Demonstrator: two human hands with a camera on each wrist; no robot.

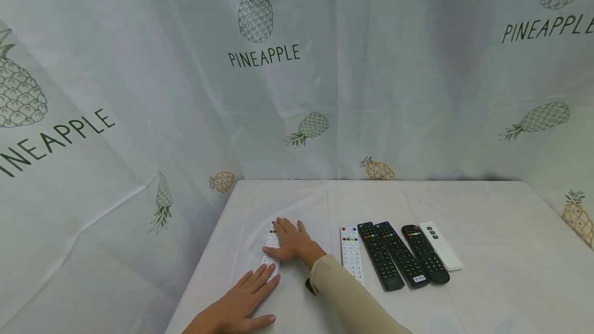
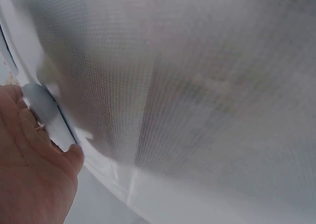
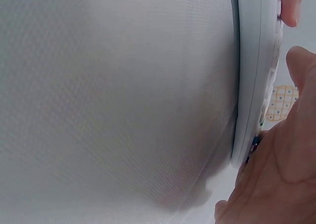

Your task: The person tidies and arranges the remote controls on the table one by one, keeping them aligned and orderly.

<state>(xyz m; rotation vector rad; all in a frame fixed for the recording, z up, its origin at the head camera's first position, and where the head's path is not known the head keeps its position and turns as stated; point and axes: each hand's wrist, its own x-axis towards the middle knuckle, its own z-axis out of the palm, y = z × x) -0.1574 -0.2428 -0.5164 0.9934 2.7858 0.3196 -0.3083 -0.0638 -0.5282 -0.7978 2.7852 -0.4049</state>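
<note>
A white remote control [image 1: 273,241] with pale buttons lies face up on the white-covered table, left of centre. Across its upper part rests my right hand [image 1: 293,242], fingers extended and thumb spread over the buttons. My left hand [image 1: 246,298] is flat, its fingertips at the remote's near end. From the right wrist, the side edge of the remote [image 3: 253,61] shows under the right palm [image 3: 284,155], with a left fingertip at the top corner. The left wrist view shows the left palm [image 2: 34,164] beside the remote's rounded end [image 2: 43,105].
To the right lies a row of remotes: another white one [image 1: 351,254], several black ones such as the rounded black remote [image 1: 425,254], and a plain white one [image 1: 441,246] at the end. A pineapple-print curtain [image 1: 371,66] hangs behind the table [image 1: 501,231].
</note>
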